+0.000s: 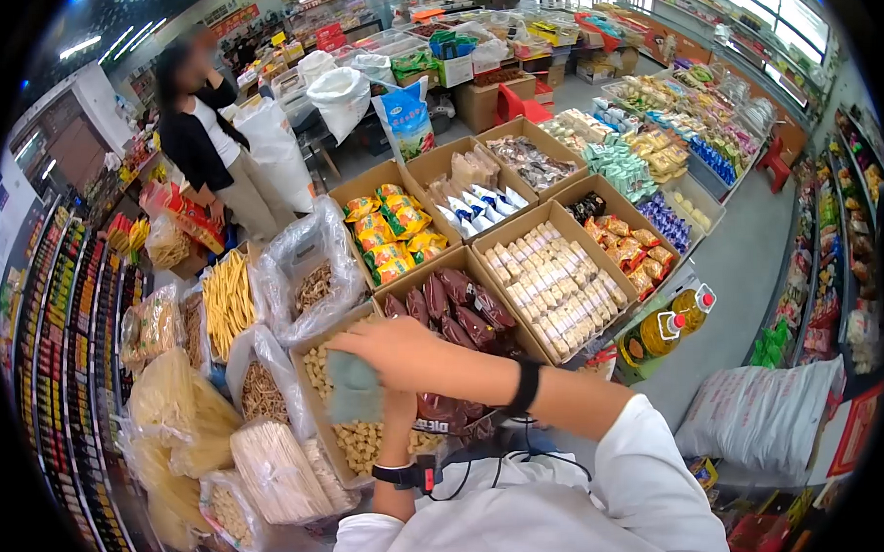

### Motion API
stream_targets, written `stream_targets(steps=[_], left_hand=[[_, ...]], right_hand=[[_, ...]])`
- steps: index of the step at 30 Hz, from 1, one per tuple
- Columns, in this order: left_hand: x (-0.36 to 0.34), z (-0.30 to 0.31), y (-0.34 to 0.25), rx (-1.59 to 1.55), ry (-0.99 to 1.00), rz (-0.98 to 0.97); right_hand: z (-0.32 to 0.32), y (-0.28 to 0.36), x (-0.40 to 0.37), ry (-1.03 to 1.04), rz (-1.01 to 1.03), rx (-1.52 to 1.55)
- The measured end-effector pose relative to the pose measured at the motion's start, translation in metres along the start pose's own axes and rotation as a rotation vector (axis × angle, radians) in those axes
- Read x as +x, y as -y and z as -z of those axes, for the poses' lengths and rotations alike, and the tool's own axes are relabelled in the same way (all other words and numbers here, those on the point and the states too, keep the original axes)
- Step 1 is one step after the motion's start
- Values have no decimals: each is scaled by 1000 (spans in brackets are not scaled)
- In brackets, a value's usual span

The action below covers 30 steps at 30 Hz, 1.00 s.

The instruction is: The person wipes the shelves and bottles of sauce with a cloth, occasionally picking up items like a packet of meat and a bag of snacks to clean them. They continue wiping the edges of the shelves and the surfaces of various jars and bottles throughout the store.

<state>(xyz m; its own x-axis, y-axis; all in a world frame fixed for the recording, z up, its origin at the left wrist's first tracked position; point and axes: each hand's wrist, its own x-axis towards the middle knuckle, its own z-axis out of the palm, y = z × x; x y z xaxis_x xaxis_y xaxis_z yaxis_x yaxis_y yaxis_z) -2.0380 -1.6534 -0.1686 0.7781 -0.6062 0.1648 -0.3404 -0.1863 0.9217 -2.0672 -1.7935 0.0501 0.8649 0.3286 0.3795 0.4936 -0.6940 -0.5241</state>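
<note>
Right grip: the person's right grip (386, 351), a bare hand, is curled at the upper edge of a grey-green piece of cloth (355, 388), its fingers appearing closed on it; the fingertips are hidden.
Cloth: hangs directly below the right grip, above an open cardboard box of small tan cubes (358, 444).
Left grip: the left grip (399, 412) is just below the right one and largely hidden by it; whether it is open or holding anything cannot be told.
Arms: white sleeves; a wide black fabric band (527, 388) on the right forearm, a black strap with a red-edged device (410, 475) at the left wrist.
Right of the grips: a box of dark maroon packets (460, 309), then a box of cream-coloured wrapped bars (556, 282), then two bottles of golden oil with red caps (666, 328).
Beyond the grips: a box of shiny yellow-and-green packets (392, 234).
Left of the grips: clear plastic bags of brown strips (263, 391) and long yellow sticks (229, 305).
Far upper left: a standing person in a black jacket (186, 149), one hand raised to the head.
</note>
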Motion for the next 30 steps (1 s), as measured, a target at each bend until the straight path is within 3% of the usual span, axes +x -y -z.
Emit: stream_targets(steps=[3,4,6,7,8,11,15,18,24,28,30], left_hand=[[5,11,5,244,-3,-284],[7,12,-12,243,2,-273],[19,18,-60,317,-5,204],[29,15,-59,412,-60,37],[30,15,-62,416,-52,34],[35,8,-93,734,176,95],[36,-5,-79,574,370,-42],[39,-18,-96,598,441,-72],[34,-31,-105,609,454,-129],[31,-30,-113,590,455,-43],[30,-30,-111,597,501,29]], right_hand=[[-24,-34,-54,-14,-112,169],[-27,-40,-68,-31,-169,264],[-28,-44,-90,-86,-231,354],[-26,-46,-99,-142,-284,434],[-25,-48,-107,-151,-288,436],[-20,-60,-131,-381,-596,702],[-15,-68,-155,-480,-617,757],[-41,-70,-174,-258,-549,530],[-66,-43,-172,-477,-601,237],[-70,-48,-179,-559,-667,336],[-76,-59,-187,-591,-758,604]])
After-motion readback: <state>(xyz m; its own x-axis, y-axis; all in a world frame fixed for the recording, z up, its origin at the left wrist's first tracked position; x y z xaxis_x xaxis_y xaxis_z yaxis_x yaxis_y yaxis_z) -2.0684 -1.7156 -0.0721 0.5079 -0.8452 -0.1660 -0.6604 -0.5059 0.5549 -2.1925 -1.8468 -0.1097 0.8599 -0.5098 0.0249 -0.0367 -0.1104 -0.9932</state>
